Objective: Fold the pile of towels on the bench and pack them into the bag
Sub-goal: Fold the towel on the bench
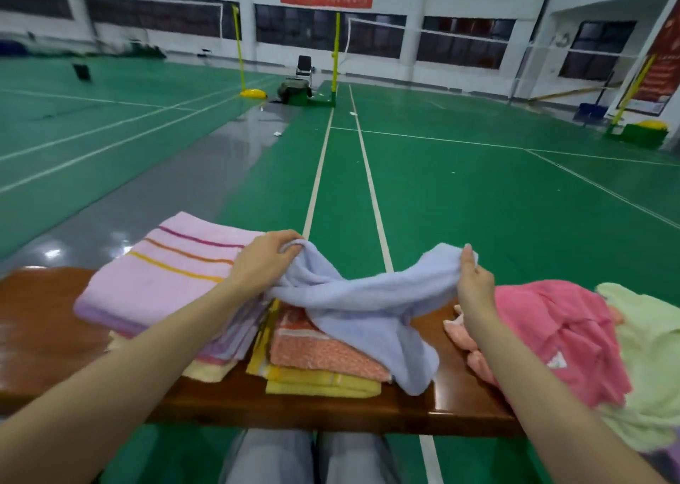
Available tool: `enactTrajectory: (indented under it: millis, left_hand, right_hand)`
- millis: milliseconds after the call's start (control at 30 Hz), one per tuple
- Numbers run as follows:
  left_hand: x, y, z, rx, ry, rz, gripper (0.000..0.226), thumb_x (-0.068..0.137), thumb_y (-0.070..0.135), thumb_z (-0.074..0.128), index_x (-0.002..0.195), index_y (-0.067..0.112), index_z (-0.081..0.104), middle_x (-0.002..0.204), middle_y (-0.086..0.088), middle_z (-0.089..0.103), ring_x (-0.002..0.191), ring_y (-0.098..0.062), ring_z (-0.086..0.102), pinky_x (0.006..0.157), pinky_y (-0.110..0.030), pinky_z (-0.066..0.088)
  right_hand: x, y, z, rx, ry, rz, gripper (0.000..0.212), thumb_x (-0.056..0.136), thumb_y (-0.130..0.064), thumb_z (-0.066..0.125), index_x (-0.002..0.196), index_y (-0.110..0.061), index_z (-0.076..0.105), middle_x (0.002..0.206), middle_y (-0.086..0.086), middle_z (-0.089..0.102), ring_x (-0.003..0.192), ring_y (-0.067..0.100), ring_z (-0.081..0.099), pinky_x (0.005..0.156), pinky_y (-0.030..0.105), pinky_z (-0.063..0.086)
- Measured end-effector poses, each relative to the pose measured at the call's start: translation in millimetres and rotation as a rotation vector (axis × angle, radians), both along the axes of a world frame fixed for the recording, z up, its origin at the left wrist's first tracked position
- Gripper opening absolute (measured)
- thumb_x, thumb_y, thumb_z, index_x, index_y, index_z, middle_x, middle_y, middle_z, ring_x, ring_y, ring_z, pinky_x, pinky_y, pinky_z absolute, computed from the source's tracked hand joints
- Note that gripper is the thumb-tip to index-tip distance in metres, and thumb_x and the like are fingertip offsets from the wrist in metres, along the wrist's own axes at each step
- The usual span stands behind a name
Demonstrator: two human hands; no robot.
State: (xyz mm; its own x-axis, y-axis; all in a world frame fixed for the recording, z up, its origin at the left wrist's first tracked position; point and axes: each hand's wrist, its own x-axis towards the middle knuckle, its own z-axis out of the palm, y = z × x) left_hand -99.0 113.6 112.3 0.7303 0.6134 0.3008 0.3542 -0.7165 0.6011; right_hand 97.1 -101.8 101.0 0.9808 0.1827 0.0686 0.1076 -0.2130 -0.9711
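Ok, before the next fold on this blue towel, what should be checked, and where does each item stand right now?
1. Left hand grips one end of the blue towel: ok.
2. Right hand pinches the other end: ok.
3. Towel stretched flat between the hands: not ok, it is twisted and sags onto the orange folded towel.
4. Unfolded pieces kept apart from the folded stacks: ok, the pink towel and green towel lie crumpled to the right.
5. Bag ready for packing: cannot tell, none is in view.
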Motion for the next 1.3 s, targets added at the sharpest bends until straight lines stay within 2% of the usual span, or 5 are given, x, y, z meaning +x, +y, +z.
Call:
enactTrajectory:
  millis: [433, 567, 667, 1000, 1300]
  left_hand:
    - [23, -29, -32, -0.19, 0.045, -0.125, 0.035, 0.097, 0.044, 0.035, 0.085, 0.023, 0.06, 0.066, 0.006, 0.059, 0.053, -0.001, 0.05, 0.06, -0.022, 0.04]
    - [25, -34, -42, 0.007, 0.087, 0.001, 0.033, 0.094, 0.045, 0.046, 0.11, 0.019, 0.059, 0.102, 0.0, 0.061, 0.095, -0.016, 0.057, 0.083, -0.03, 0.047]
    - [35, -41, -52, -0.048, 0.185, -0.039, 0.062, 0.088, 0.05, 0.053, 0.14, 0.019, 0.036, 0.139, -0.007, 0.041, 0.125, -0.023, 0.042, 0.105, -0.039, 0.038]
    - [34, -35, -89, -0.339, 0.113, 0.072, 0.073, 0.063, 0.061, 0.074, 0.119, 0.024, 0.046, 0.118, 0.003, 0.054, 0.105, -0.017, 0.053, 0.089, -0.037, 0.047]
    - [24, -39, -101, -0.453, -0.064, 0.047, 0.06, 0.052, 0.068, 0.068, 0.095, 0.027, 0.062, 0.091, 0.009, 0.066, 0.087, -0.01, 0.061, 0.076, -0.032, 0.052]
  right_hand:
    - [24, -29, -15, 0.367, 0.093, -0.285, 0.038, 0.099, -0.022, 0.04, 0.13, -0.001, 0.047, 0.121, 0.012, 0.053, 0.108, 0.024, 0.051, 0.092, 0.035, 0.046]
    - [17, -29, -32, 0.194, -0.094, -0.058, 0.024, 0.095, -0.009, 0.048, 0.116, -0.001, 0.056, 0.101, 0.005, 0.057, 0.091, 0.013, 0.055, 0.07, 0.013, 0.044]
    - [5, -22, -53, 0.026, -0.118, 0.147, 0.013, 0.093, -0.008, 0.051, 0.095, -0.004, 0.063, 0.081, 0.003, 0.065, 0.071, 0.002, 0.063, 0.071, 0.023, 0.048]
    - [-40, -21, -142, -0.718, -0.499, 0.329, 0.052, 0.099, -0.041, 0.016, 0.122, -0.022, 0.059, 0.121, -0.004, 0.063, 0.114, 0.018, 0.057, 0.109, 0.027, 0.008]
    - [-46, -25, -138, -0.41, -0.322, 0.01, 0.04, 0.096, -0.027, 0.048, 0.135, -0.018, 0.048, 0.154, 0.009, 0.024, 0.143, 0.025, 0.018, 0.111, 0.041, 0.023]
